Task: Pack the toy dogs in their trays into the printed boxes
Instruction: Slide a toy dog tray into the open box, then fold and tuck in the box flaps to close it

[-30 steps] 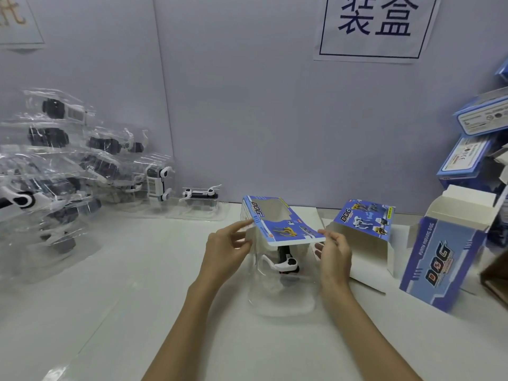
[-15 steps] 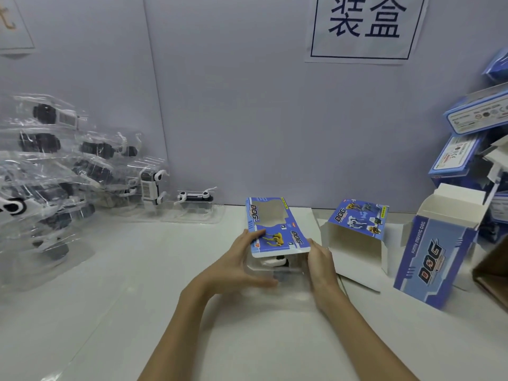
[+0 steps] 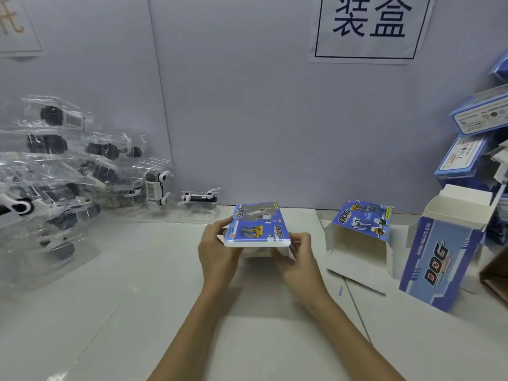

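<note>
Both hands are on the box (image 3: 257, 225) at the middle of the table (image 3: 137, 312). Left hand (image 3: 217, 250) curls round its left edge, thumb on the printed top and fingers underneath, gripping it. Right hand (image 3: 298, 255) holds the near right corner, fingers bent around what looks like a white end flap; whether it is pinching the flap or just pressing it, I cannot tell. A white toy dog shows through the window in the box top, so its tray seems to be inside already, and the box lies flat with its open end toward the person, probably so the flaps can be folded shut next.

Two more boxes wait on the right: an open box (image 3: 360, 237) lying on its side just beside the hands, mouth toward the person, and a standing box (image 3: 442, 259) with its top flaps up, both ready to take a tray. Stacked boxes (image 3: 472, 138) lean at the far right. Trays (image 3: 55, 174) with dogs are heaped on the left, within reach of the left hand, and one tray (image 3: 198, 204) stands alone by the wall.
</note>
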Available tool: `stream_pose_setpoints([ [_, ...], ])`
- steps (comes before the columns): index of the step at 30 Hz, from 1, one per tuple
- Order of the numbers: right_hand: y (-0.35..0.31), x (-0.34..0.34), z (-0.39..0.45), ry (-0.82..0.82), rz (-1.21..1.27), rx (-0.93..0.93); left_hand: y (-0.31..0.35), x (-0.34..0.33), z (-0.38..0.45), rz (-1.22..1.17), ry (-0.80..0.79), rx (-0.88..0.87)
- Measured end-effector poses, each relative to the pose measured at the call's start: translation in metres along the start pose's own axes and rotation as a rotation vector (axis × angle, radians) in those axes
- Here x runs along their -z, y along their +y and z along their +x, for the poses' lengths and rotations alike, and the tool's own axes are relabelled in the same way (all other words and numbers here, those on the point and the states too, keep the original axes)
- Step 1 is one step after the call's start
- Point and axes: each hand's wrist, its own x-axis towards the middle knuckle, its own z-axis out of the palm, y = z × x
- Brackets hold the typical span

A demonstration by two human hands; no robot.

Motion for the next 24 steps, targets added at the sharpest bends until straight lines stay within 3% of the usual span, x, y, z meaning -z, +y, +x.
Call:
stream_pose_setpoints([
  [5, -0.003, 0.009, 0.007, 0.308, -0.065, -0.004, 0.016, -0.008, -0.009, 0.04, -0.083, -0.164],
  [8, -0.017, 0.026, 0.011, 0.392, 0.068, 0.046, 0.021, -0.003, -0.007, 0.17, -0.421, -0.333],
  [10, -0.029, 0.036, 0.013, 0.41, 0.183, 0.087, 0.023, -0.004, -0.006, 0.212, -0.536, -0.407],
  [13, -0.041, 0.039, 0.011, 0.321, 0.233, 0.144, 0.033, -0.009, -0.003, 0.035, -0.416, -0.381],
  [16, -0.051, 0.032, 0.005, 0.184, 0.112, 0.231, 0.038, -0.003, 0.001, -0.27, -0.301, -0.253],
  [18, -0.053, 0.029, 0.004, 0.135, 0.065, 0.254, 0.041, 0.003, 0.001, -0.405, -0.334, -0.173],
  [21, -0.053, 0.031, 0.002, 0.034, 0.211, 0.22, 0.049, 0.002, -0.005, -0.453, -0.405, -0.154],
  [24, -0.051, 0.036, 0.002, 0.044, 0.184, 0.263, 0.049, 0.001, -0.006, -0.461, -0.496, -0.115],
])
